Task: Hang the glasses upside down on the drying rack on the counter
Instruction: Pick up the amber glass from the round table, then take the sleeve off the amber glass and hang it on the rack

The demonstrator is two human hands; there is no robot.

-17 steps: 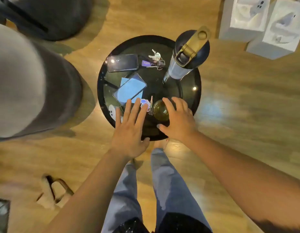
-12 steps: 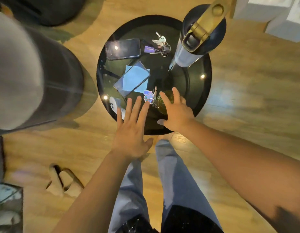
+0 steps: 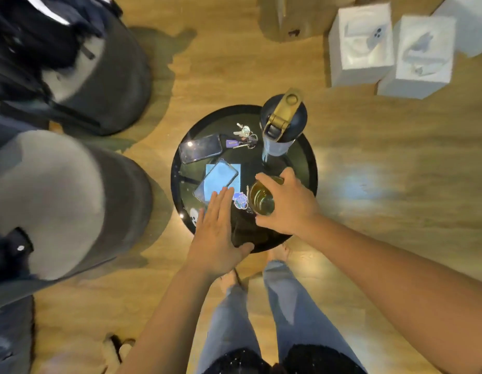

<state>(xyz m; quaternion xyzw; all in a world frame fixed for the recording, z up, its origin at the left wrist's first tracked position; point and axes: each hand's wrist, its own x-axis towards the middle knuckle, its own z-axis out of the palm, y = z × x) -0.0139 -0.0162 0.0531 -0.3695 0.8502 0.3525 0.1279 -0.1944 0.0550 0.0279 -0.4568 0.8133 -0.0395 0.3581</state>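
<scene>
A clear drinking glass [image 3: 261,199] stands mouth up near the front of a small round black table [image 3: 305,155]. My right hand [image 3: 287,203] wraps around the glass from the right, thumb and fingers on its sides. Flat and open, my left hand [image 3: 217,236] hovers over the table's front left edge, its fingertips by a phone. Neither a drying rack nor a counter is in view.
On the table lie two phones [image 3: 200,148], a blue paper [image 3: 235,171], keys [image 3: 243,134] and a keyring charm [image 3: 239,199]. A tall bottle with a gold cap [image 3: 283,122] stands at its back right. Grey poufs [image 3: 61,201] sit left; white boxes [image 3: 361,44] far right.
My right hand has closed around the glass, which now shows more fully. The view has pulled back and up, so the table looks smaller. My left hand stays flat.
</scene>
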